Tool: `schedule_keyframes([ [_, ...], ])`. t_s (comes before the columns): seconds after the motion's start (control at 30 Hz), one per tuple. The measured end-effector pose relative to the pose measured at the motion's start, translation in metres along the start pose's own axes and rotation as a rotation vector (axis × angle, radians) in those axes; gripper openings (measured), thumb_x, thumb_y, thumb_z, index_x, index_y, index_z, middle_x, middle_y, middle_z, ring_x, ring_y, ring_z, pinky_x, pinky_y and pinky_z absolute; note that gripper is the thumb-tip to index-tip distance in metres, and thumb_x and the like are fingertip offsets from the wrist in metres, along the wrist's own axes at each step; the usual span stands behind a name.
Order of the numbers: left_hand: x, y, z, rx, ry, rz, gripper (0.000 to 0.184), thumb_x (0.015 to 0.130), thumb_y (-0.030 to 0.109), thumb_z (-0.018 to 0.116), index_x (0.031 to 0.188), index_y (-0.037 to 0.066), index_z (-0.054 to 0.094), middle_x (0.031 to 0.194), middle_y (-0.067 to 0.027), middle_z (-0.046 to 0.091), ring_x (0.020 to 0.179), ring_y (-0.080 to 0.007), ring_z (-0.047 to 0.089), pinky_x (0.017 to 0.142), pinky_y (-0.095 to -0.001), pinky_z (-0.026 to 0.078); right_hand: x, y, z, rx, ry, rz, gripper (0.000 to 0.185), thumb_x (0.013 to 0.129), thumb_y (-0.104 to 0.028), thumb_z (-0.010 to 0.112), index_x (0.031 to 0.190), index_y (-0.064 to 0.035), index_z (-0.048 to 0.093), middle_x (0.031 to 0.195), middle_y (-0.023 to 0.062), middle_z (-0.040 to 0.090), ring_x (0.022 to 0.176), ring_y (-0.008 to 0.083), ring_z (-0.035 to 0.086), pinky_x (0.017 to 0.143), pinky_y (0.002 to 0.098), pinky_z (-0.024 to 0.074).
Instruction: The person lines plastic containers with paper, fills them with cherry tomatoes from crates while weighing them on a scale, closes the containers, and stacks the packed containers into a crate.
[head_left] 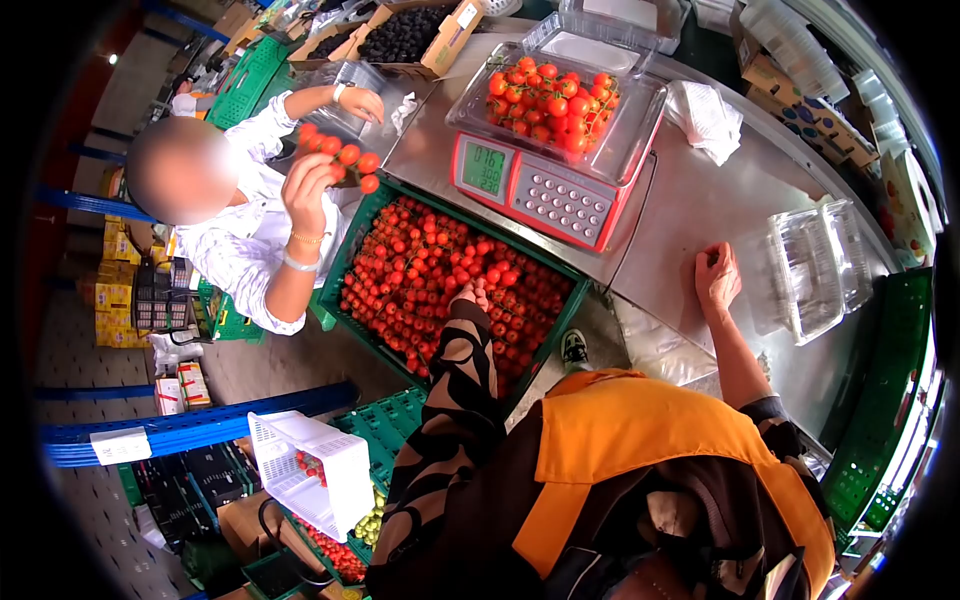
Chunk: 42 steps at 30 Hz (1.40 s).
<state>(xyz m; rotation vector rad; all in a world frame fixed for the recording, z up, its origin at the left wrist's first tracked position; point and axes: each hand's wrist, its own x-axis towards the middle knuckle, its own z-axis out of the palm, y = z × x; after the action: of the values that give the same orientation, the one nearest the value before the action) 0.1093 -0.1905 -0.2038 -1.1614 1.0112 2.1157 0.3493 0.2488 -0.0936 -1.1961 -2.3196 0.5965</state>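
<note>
A green crate (575, 290) holds many cherry tomatoes on the vine (415, 250). Inside it, my left hand (471, 294) is closed with curled fingers at a bunch of the tomatoes; the tomatoes partly hide its grip. My right hand (718, 279) rests on the steel table in a loose fist, nothing visible in it. Between my hands and beyond them stands a red digital scale (540, 190). On its pan lies an open clear plastic punnet (480, 105) filled with cherry tomatoes. Clear plastic punnets (815, 270) sit right of my right hand.
Across the crate, a co-worker (250, 190) in white holds up a tomato bunch (340, 155). A crumpled white cloth or bag (705, 115) lies on the steel table (660, 230). Boxes of dark fruit (405, 35) stand at the back. A white basket (310, 470) is at lower left.
</note>
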Motion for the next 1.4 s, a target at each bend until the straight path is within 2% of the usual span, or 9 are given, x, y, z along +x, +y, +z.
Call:
schedule_keyframes([
  [0.13,-0.011,-0.017,0.01,-0.015,0.149,0.214,0.027,0.102,0.018,0.048,0.128,0.012,0.053,0.092,-0.0033,0.065,0.062,-0.0133,0.054,0.044,-0.0291,0.04,0.001,-0.003,-0.002,0.002,0.01,-0.008,0.009,0.078,-0.018,0.062,0.084,-0.0118,0.057,0.086,0.0043,0.062,0.084,0.0264,0.062,0.073,0.0403,0.0499],
  [0.27,-0.019,-0.031,0.005,-0.144,0.041,0.352,0.018,0.098,0.024,0.059,0.111,0.011,0.058,0.077,-0.0012,0.059,0.059,-0.0137,0.051,0.044,-0.0296,0.038,0.001,-0.001,-0.001,0.018,0.011,-0.01,0.009,0.078,-0.018,0.062,0.084,-0.0121,0.057,0.085,0.0045,0.062,0.084,0.0266,0.062,0.073,0.0405,0.0499],
  [0.47,-0.126,-0.053,0.037,0.033,-0.067,0.545,0.031,0.095,0.02,0.064,0.123,0.008,0.06,0.108,-0.0075,0.063,0.092,-0.0217,0.063,0.085,-0.0403,0.057,0.0,-0.002,-0.003,0.023,0.017,-0.021,0.009,0.078,-0.017,0.062,0.084,-0.012,0.058,0.086,0.0048,0.063,0.084,0.0271,0.062,0.072,0.0409,0.0497],
  [0.7,-0.17,-0.037,0.039,0.173,-0.525,0.698,0.037,0.098,0.016,0.058,0.133,0.008,0.05,0.138,-0.0121,0.049,0.124,-0.0309,0.052,0.105,-0.054,0.046,-0.001,-0.003,-0.003,0.056,0.003,-0.015,0.009,0.078,-0.016,0.061,0.084,-0.0113,0.057,0.086,0.0054,0.062,0.083,0.028,0.062,0.073,0.0415,0.0495],
  [0.9,-0.188,-0.032,0.053,0.267,-0.447,0.849,0.019,0.094,0.011,0.063,0.112,0.003,0.062,0.109,-0.0086,0.065,0.1,-0.023,0.064,0.088,-0.0401,0.056,0.001,0.001,-0.004,0.097,0.036,-0.012,0.008,0.077,-0.014,0.063,0.082,-0.0104,0.058,0.085,0.0058,0.062,0.082,0.0272,0.062,0.072,0.0404,0.0498],
  [0.97,-0.156,-0.021,0.04,0.575,-0.561,1.086,0.012,0.095,0.008,0.061,0.105,0.003,0.063,0.105,-0.0078,0.065,0.096,-0.0226,0.064,0.085,-0.038,0.054,0.0,-0.002,-0.007,0.117,0.025,-0.001,0.008,0.076,-0.013,0.063,0.081,-0.0102,0.058,0.084,0.0058,0.062,0.082,0.0268,0.062,0.072,0.0399,0.05],
  [1.07,-0.161,-0.033,0.052,1.255,-0.2,1.407,0.011,0.091,0.002,0.058,0.1,0.004,0.064,0.096,-0.0104,0.063,0.091,-0.028,0.063,0.079,-0.0371,0.051,-0.001,-0.003,-0.008,0.114,0.034,-0.007,0.008,0.076,-0.013,0.063,0.081,-0.01,0.058,0.085,0.0056,0.062,0.082,0.0264,0.062,0.072,0.0393,0.05],
  [1.3,-0.129,-0.068,0.043,1.755,-0.375,1.539,0.008,0.081,0.008,0.07,0.086,0.011,0.065,0.093,-0.0083,0.057,0.093,-0.0322,0.056,0.079,-0.0434,0.05,0.025,0.007,-0.004,0.421,-0.134,0.235,0.012,0.077,-0.014,0.061,0.088,-0.0081,0.062,0.081,0.0064,0.066,0.076,0.0205,0.064,0.071,0.0358,0.0508],
  [1.4,-0.141,-0.075,0.044,1.647,-0.318,1.493,0.013,0.085,0.008,0.068,0.097,0.009,0.065,0.105,-0.0091,0.059,0.093,-0.0321,0.059,0.075,-0.0432,0.052,0.078,0.013,0.018,0.684,-0.096,0.065,0.013,0.083,-0.014,0.061,0.091,-0.0029,0.062,0.08,0.0081,0.066,0.064,0.0156,0.061,0.062,0.0308,0.0508],
])
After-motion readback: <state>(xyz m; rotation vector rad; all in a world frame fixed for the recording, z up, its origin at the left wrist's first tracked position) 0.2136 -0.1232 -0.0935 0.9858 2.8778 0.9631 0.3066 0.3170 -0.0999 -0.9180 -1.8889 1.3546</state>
